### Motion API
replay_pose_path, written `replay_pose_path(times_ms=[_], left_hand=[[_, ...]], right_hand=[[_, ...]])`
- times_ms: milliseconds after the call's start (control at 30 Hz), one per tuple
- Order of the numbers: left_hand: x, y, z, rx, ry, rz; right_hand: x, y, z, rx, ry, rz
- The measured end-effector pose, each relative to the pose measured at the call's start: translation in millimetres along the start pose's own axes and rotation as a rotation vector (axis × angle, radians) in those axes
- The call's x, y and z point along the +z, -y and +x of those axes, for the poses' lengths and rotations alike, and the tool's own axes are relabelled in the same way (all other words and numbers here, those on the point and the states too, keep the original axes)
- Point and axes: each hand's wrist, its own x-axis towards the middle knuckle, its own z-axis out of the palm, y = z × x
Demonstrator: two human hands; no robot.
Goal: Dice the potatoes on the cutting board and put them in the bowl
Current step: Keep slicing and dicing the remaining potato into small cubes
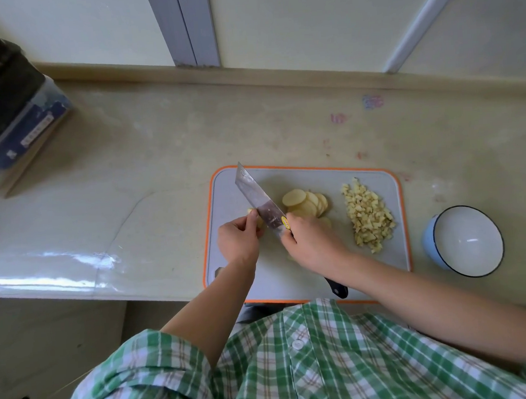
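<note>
A grey cutting board (393, 252) with an orange rim lies on the counter. My right hand (314, 242) grips a cleaver (257, 196) whose blade tilts up to the far left; its black handle end sticks out below my wrist. My left hand (238, 240) holds a small potato piece (250, 211) just left of the blade, mostly hidden by my fingers. Round potato slices (302, 201) lie fanned out right of the blade. A pile of diced potato (368, 215) sits on the board's right side. An empty white bowl (467, 241), blue outside, stands right of the board.
A clear plastic box (17, 138) with dark contents stands at the counter's far left. A transparent sheet (56, 245) covers the counter's left part. The counter's front edge runs just below the board, and a wall ledge borders the back.
</note>
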Motion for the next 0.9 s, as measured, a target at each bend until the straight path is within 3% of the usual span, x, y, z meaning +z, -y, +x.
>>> replay_pose_path(times_ms=[667,900], left_hand=[[1,-2,1,0.105,0.004,0.222],[-1,-8,-2,0.109,-0.011,0.265]], right_hand=[[17,8,30,0.016,0.008,0.047],[38,3,34,0.014,-0.014,-0.036]])
